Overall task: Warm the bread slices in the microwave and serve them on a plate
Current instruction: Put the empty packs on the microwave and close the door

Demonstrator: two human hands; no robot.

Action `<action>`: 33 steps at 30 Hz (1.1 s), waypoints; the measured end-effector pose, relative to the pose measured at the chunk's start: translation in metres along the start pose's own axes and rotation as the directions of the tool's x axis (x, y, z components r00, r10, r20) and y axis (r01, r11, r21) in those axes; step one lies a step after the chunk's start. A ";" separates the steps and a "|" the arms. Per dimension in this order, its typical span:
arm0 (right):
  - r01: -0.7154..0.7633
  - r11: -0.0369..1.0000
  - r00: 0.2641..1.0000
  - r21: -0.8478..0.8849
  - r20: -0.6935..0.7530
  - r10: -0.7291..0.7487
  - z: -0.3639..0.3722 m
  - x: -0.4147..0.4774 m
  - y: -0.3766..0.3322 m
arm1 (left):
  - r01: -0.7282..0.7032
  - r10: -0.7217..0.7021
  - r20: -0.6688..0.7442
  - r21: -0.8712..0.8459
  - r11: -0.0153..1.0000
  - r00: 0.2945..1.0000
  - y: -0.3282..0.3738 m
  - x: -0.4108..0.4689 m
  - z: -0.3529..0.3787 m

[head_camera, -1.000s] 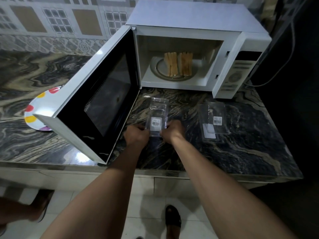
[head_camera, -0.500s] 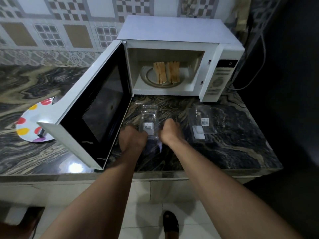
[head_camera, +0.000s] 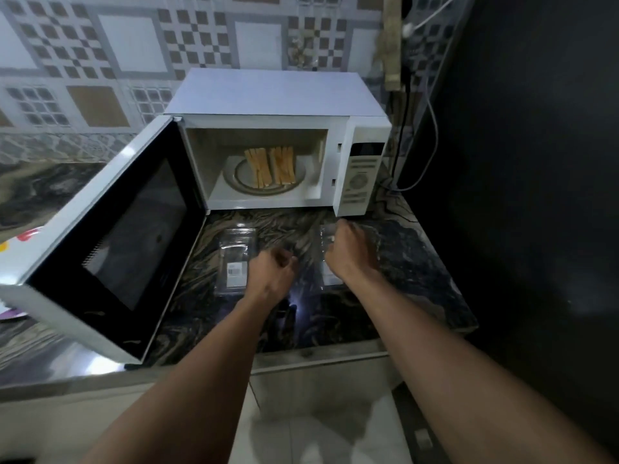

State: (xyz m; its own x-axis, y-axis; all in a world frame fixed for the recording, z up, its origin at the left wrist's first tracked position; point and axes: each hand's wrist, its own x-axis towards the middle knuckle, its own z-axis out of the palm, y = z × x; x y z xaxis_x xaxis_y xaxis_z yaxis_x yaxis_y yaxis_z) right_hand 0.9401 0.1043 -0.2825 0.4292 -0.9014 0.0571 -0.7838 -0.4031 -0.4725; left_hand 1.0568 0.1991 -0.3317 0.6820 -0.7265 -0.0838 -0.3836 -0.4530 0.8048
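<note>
- We see the bread slices [head_camera: 270,166] inside the microwave [head_camera: 278,142], standing on edge on the round turntable [head_camera: 234,175]; their long axis runs front to back, crust edges facing us.
- Two groups of slices side by side, touching; exact slice count too blurred to tell.
- Microwave door [head_camera: 110,236] swung fully open to the left, dark window facing us.
- Two clear plastic containers on the table [head_camera: 418,279]: left container [head_camera: 236,259] lies long axis front to back, barcode label at its near end; right container [head_camera: 330,259] mostly hidden under our right hand [head_camera: 348,252].
- Left hand [head_camera: 273,274]: fingers curled loosely in, holding nothing, just right of the left container.
- Right hand: fingers curled over the right container; we cannot tell whether they grip it.
- One plate [head_camera: 10,242] with coloured dots, mostly hidden behind the door at far left.
- Table is dark marbled stone; patterned tile wall [head_camera: 134,51] behind, dark wall on the right, two cables [head_camera: 432,122] behind the microwave, pale floor tiles below.
</note>
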 end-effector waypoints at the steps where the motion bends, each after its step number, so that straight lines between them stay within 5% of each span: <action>1: -0.015 1.000 1.000 0.007 0.001 0.015 -0.001 0.002 0.009 | 0.020 -0.020 0.017 0.008 1.000 1.000 -0.001 0.002 0.009; 8: -0.263 0.963 0.958 0.063 0.132 0.253 0.014 0.009 0.056 | 0.163 -0.151 0.106 -0.111 0.980 0.983 -0.009 -0.001 0.057; 13: -0.208 0.977 0.949 0.038 0.249 0.192 0.032 0.010 0.067 | 0.307 -0.267 0.169 -0.293 0.906 0.949 -0.027 0.008 0.081; 33: -0.260 0.955 0.933 0.141 0.293 0.211 0.069 0.027 0.064 | 0.429 -0.445 0.028 -0.321 0.844 0.895 -0.025 0.016 0.073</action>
State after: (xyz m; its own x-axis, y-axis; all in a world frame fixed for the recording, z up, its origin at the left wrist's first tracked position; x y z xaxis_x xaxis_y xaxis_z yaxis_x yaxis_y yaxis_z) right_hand 0.9320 0.0653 -0.3720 0.3662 -0.8796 -0.3037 -0.7972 -0.1281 -0.5900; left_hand 1.0316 0.1610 -0.3963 0.7640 -0.4633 -0.4490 0.1688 -0.5282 0.8322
